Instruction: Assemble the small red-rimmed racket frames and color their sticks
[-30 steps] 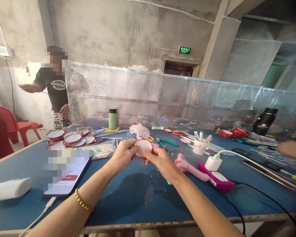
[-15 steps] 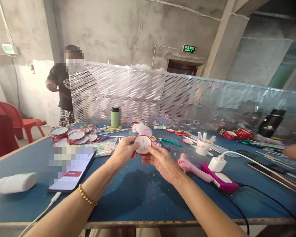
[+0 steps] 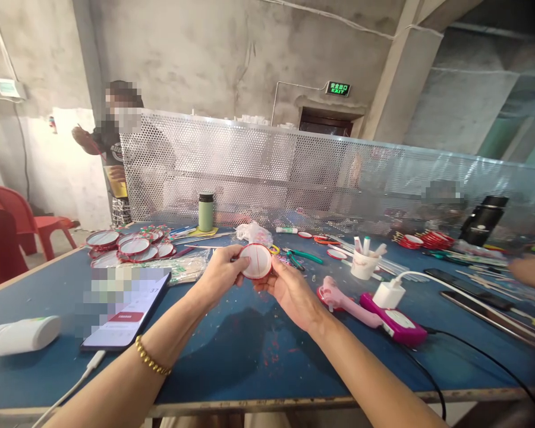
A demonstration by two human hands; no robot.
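Between my two hands, above the middle of the table, is a round white disc with a red rim (image 3: 256,262) and a thin red line across its face. My left hand (image 3: 224,266) pinches its left edge, thumb on top. My right hand (image 3: 289,285) grips the lower right edge, its fingers curled beneath. Past the hands lie a crumpled clear plastic bag (image 3: 252,233) and green-handled pliers (image 3: 307,257). A pink glue gun (image 3: 348,302) rests to the right of my right hand. Left of my left hand lies a clear packet of thin sticks (image 3: 189,267).
Similar red-rimmed discs (image 3: 134,246) are heaped at the left. A phone (image 3: 129,315), a white bottle (image 3: 22,334), a green flask (image 3: 206,213), a cup of pens (image 3: 364,263) and a magenta power strip (image 3: 395,321) with cables occupy the table. A perforated metal screen (image 3: 249,172) runs behind.
The disc stays in both hands; my right thumb has shifted up along its right edge. Behind the screen, the standing person has raised an arm, and a yellow item now shows at their waist.
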